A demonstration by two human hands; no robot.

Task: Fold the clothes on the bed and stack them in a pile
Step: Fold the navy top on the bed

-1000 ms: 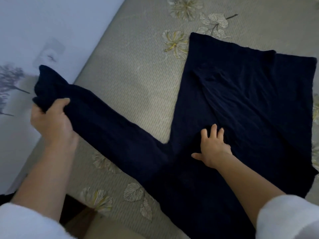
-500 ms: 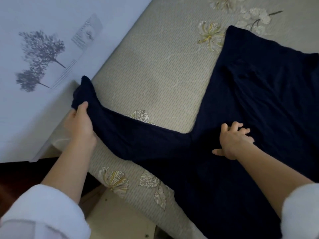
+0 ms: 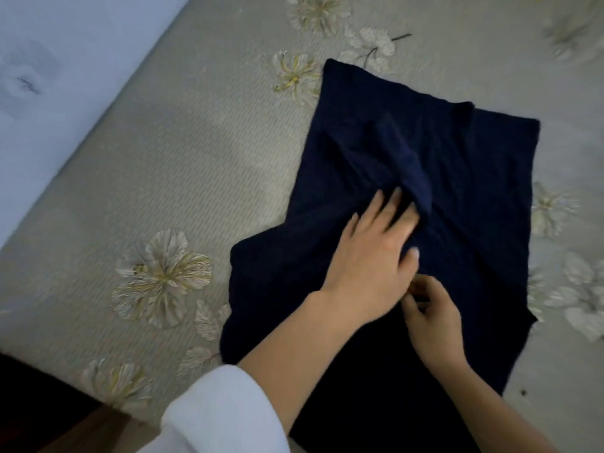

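A dark blue garment (image 3: 457, 142) is seen spread on the bed (image 3: 179, 158), under and beyond both hands, with its far edge lying well past the fingertips and its near part running down between the two forearms. The left hand (image 3: 372, 256) is laid palm down on the middle of the garment, its fingers (image 3: 385, 207) stretched out and slightly spread, the thumb held apart to the right. Just beyond those fingertips a bunched fold (image 3: 405, 168) of the same cloth is heaped on top of the flat part, and its near end is draped against the outermost fingers; the fingers are blurred, so a grip on the fold cannot be made out. The right hand (image 3: 434, 322) is placed just beside the left wrist, on its right and nearer the body, with the fingers curled in and a bit of dark cloth pinched between thumb and fingertips. A white cuff (image 3: 222, 413) is worn on the left forearm. The bed cover, grey-beige and printed with pale flowers (image 3: 163, 273), is exposed to the left of the left hand and to the right of the right hand. A pale wall (image 3: 49, 44) is seen far to the left, and a dark floor (image 3: 32, 403) below the bed's near corner.
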